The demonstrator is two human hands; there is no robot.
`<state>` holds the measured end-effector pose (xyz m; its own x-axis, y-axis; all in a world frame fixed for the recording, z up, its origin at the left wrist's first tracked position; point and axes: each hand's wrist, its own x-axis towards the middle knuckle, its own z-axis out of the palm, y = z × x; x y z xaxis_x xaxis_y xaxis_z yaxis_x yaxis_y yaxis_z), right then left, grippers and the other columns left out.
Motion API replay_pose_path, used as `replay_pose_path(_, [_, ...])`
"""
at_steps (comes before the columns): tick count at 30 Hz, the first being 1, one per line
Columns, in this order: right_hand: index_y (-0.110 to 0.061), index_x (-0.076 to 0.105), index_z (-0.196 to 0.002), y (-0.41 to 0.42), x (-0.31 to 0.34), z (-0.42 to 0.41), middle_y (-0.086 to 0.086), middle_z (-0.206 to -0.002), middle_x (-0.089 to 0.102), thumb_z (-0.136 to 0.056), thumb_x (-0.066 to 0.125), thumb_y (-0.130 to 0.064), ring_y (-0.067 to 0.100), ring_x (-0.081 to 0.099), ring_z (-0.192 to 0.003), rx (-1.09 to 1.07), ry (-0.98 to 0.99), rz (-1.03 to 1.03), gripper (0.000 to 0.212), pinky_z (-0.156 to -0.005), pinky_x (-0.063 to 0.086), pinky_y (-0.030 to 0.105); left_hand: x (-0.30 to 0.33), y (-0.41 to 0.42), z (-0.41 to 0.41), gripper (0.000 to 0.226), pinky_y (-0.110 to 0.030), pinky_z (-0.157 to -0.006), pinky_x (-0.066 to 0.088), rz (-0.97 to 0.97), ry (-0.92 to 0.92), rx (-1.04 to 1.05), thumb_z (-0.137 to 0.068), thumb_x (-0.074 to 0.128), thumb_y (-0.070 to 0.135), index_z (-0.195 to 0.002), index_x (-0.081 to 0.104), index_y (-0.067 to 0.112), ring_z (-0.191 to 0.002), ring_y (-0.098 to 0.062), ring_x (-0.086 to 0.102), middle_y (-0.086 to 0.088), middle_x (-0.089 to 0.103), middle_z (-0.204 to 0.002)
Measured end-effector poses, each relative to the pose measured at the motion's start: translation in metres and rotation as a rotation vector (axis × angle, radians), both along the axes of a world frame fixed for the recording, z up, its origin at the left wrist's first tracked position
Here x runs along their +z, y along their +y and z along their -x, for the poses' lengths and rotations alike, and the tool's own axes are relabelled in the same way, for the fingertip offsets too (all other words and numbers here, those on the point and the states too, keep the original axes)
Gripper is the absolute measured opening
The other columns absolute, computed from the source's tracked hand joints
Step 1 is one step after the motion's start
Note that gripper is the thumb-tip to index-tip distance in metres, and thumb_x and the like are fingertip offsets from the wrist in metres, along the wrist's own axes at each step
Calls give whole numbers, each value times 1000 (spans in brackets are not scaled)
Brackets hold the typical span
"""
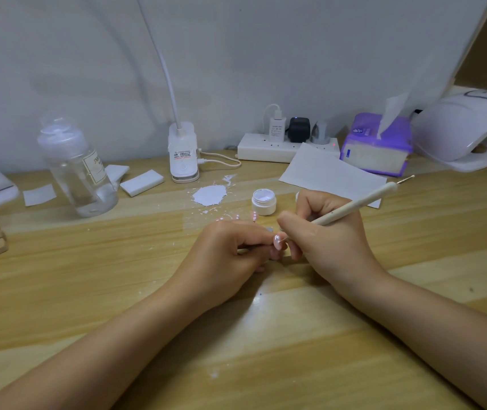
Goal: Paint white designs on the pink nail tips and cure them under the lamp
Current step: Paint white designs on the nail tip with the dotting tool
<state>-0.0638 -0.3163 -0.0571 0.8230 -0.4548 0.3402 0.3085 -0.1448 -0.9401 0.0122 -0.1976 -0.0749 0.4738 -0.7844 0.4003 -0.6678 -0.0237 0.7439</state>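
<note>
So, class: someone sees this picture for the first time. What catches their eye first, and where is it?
Probably the two hands meeting mid-table: the left hand pinches a small pink nail tip while the right hand touches a slim cream dotting pen to it. Just behind sit an open white gel pot and a white paint splatter on the wooden table.

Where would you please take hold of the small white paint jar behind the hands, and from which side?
Probably from above, pinching the round side wall of the white paint jar with thumb and fingers. It stands upright and open, with wet white paint at the mouth, so keep fingertips below the rim. Its sides look free, with the right hand close in front.
</note>
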Motion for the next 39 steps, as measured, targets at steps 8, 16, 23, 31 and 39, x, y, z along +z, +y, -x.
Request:
replay_pose_path(8, [-8, 33, -45, 0, 0, 0, -1, -30, 42, -72, 51, 12, 9, 49, -32, -1, -2, -6, 38, -37, 38, 13, -2, 0, -2, 13, -29, -61, 53, -11, -26, 7, -84, 61, -2, -79, 72, 3, -64, -22, 59, -8, 67, -72])
replay_pose_path(16, [-9, 34, -44, 0, -1, -1, 0, -31, 42, -73, 51, 12, 10, 51, -34, -5, -1, -6, 39, -38, 39, 14, -1, 1, -1, 14, -31, -62, 53, -10, -17, 11, -84, 61, -1, -79, 72, 5, -66, -22, 60, -7, 67, -73])
replay_pose_path(23, [-8, 33, -47, 0, -1, -1, -3, -30, 41, -73, 50, 12, 7, 48, -31, -3, 0, -9, 37, -37, 37, 13, 0, 0, 0, 18, -29, -61, 53, -6, -9, 15, -83, 61, -5, -80, 73, 7, -67, -22, 60, -7, 68, -73])
replay_pose_path(31, [-7, 33, -47, 0, -1, 0, -2, -30, 41, -73, 50, 13, 5, 47, -30, -7, -4, -4, 37, -36, 37, 12, 0, 0, 1, 15, -28, -60, 53, -1, -2, 7, -84, 61, -3, -80, 73, 5, -67, -25, 60, -10, 67, -74])
replay_pose_path(39, [-8, 32, -47, 0, -1, -1, -4, -29, 41, -73, 49, 13, 8, 49, -32, -1, -11, -8, 38, -37, 38, 14, 0, 1, 0, 17, -29, -60, 53, -8, -12, 12, -84, 61, -4, -80, 73, 8, -66, -22, 59, -6, 68, -74])
